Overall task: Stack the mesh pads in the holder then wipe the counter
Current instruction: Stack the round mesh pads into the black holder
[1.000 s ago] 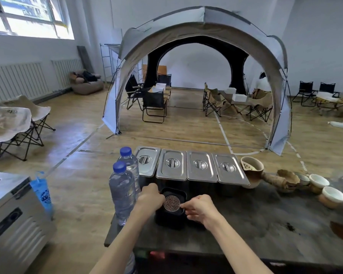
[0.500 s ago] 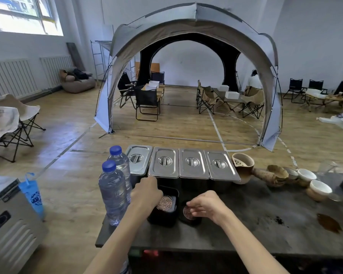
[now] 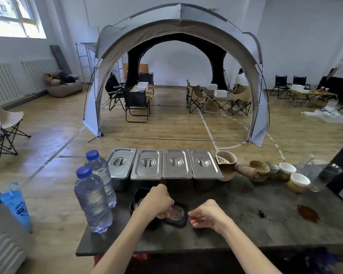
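Both bare arms reach forward side by side. The left hand [image 3: 156, 200] is palm down with its fingers [image 3: 165, 214] curled under, pinching. The right hand [image 3: 208, 213] sits just beside it, fingers [image 3: 194, 214] loosely bent and pointing toward the left hand.

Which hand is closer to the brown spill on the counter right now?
Right. The right hand is open on the counter, well left of the brown spill; the left hand is farther left, fingers on the mesh pad.
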The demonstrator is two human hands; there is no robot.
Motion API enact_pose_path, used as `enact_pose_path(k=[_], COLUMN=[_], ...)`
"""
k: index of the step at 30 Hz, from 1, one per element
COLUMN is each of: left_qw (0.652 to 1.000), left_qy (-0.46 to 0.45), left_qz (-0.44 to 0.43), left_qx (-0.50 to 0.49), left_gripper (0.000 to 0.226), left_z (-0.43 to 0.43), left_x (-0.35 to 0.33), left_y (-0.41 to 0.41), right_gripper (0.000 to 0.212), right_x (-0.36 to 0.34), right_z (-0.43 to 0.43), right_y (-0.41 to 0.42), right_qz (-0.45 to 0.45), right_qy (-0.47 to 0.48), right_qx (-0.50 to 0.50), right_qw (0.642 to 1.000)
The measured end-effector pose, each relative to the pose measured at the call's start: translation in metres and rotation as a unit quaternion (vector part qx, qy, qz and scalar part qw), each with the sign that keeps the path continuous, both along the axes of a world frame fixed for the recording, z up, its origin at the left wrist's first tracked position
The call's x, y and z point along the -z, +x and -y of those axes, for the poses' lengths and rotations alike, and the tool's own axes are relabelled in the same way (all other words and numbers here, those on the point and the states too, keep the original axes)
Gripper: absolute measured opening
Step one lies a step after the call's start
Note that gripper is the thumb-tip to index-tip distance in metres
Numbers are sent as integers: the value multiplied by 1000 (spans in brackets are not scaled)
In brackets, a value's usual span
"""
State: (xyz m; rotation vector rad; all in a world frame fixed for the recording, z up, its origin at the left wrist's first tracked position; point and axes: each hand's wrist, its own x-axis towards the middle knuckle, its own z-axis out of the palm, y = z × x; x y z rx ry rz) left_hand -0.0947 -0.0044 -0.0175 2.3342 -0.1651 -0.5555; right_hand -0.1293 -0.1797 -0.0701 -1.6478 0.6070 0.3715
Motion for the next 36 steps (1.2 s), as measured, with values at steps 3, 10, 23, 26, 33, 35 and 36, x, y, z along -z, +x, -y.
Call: enact_pose_path(k=[3,10,23,26,33,35,36], left_qw=[1000,1000,1000,999,997,994,992], left_qy=[9,-6,1,28,-57,-86,-94], left_qz=[-3,-3,11,25,4,1,2], left_qx=[-1,-15,-27,-28,-60,-75,-82], left_gripper=[18,17,13,13,21,21,20], left_z=[-1,-5,5,13,13,7,3], left_x=[5,5,14,16,16,10,7], left_y=[-2,-5,-6,-10,-7,-5,-5], right_gripper=[8,7,8,6,2,2,5], right_x=[4,10,1,-9,-30,-38,-42], right_z=[-4,-13,16,21,27,24,20], right_y=[1,8,-6,-12,-15,-15,-14], right_qz=[-2,-1,-4,7,42,57,63], right_qy=[9,20,51,88,82,87,91], right_qx=[3,11,14,7,5,1,-2], right_qw=[1000,1000,999,996,996,995,994])
